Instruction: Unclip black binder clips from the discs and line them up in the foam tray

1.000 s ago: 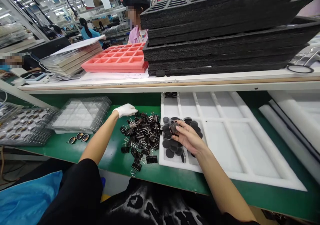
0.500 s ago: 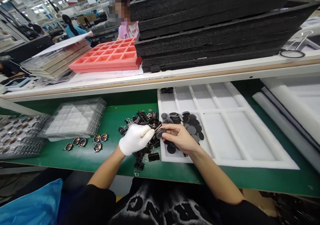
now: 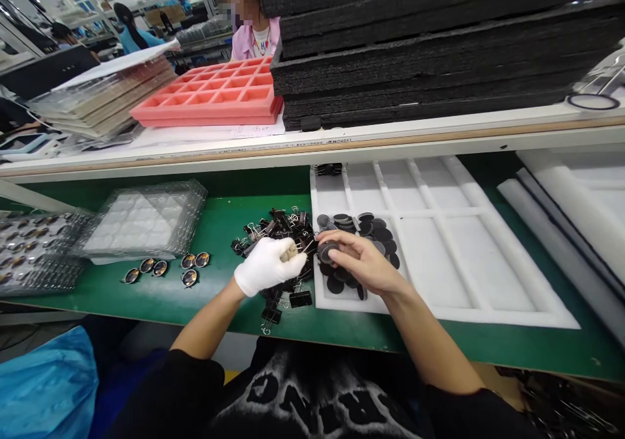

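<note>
My left hand [image 3: 268,264], in a white glove with bare fingertips showing, has its thumb and fingers apart. Silver wire handles, apparently of a black binder clip, lie close to its fingertips, between the two hands. Bare-skinned, my right hand [image 3: 361,261] pinches a dark round disc [image 3: 328,251]; whether it is one or a stack I cannot tell. Beneath and around my left hand spreads a pile of black binder clips [image 3: 300,298]. More dark discs [image 3: 382,234] lie heaped under and beside my right hand, on the white foam tray [image 3: 432,263].
Several round-lensed pieces [image 3: 189,277] lie on the green table [image 3: 205,302] at left, near clear plastic trays [image 3: 141,221]. A white shelf [image 3: 219,152] crosses above, bearing red foam trays [image 3: 209,94] and stacked black foam [image 3: 415,61]. A person [image 3: 254,35] is beyond.
My left thumb and fingers have parted from their pinch at the binder clip. My right hand has shifted slightly right with the dark disc. The camera view has tilted a little.
</note>
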{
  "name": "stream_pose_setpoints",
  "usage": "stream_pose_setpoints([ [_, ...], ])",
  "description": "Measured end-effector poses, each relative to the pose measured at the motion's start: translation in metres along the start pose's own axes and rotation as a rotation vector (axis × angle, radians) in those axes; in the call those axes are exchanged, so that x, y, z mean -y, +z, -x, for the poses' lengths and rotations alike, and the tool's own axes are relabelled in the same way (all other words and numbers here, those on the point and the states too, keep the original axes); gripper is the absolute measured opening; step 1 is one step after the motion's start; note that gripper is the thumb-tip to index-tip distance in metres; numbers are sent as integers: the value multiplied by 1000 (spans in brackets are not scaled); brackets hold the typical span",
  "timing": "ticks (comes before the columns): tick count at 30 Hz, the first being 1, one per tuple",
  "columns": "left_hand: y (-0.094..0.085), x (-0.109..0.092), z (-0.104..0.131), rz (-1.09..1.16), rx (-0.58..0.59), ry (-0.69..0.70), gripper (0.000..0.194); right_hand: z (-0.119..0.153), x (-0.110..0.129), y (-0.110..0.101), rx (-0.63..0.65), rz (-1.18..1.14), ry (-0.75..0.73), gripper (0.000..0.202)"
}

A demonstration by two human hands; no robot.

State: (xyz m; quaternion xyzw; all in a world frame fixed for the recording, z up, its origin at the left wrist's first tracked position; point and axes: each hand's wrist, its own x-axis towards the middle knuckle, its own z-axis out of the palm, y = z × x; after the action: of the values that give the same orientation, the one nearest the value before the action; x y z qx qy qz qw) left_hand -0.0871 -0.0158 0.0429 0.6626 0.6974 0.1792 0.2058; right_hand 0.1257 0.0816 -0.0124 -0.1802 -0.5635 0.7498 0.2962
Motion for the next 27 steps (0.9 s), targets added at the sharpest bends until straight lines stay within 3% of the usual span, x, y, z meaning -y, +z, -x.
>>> stream_pose_setpoints([
  [4, -10, 4, 3, 19, 93, 4, 39, -6, 9, -16, -32, 209, -34, 23],
  [11, -22, 2, 2, -99, 200, 153, 38, -17, 18, -23, 99, 309, 24, 29],
  [18, -15, 2, 1, -110, 260, 123, 35, -13, 12, -17, 121, 340, -19, 25],
  [22, -29, 4, -8, -53, 352, 80, 33, -12, 10, -18, 90, 334, -3, 23],
  [24, -44, 14, -20, -26, 278, 9, 36, -13, 9, -19, 0, 262, -1, 22],
  [27, -60, 44, -50, -215, -32, -144, 48, -17, 5, -19, -183, -69, 18, 32],
])
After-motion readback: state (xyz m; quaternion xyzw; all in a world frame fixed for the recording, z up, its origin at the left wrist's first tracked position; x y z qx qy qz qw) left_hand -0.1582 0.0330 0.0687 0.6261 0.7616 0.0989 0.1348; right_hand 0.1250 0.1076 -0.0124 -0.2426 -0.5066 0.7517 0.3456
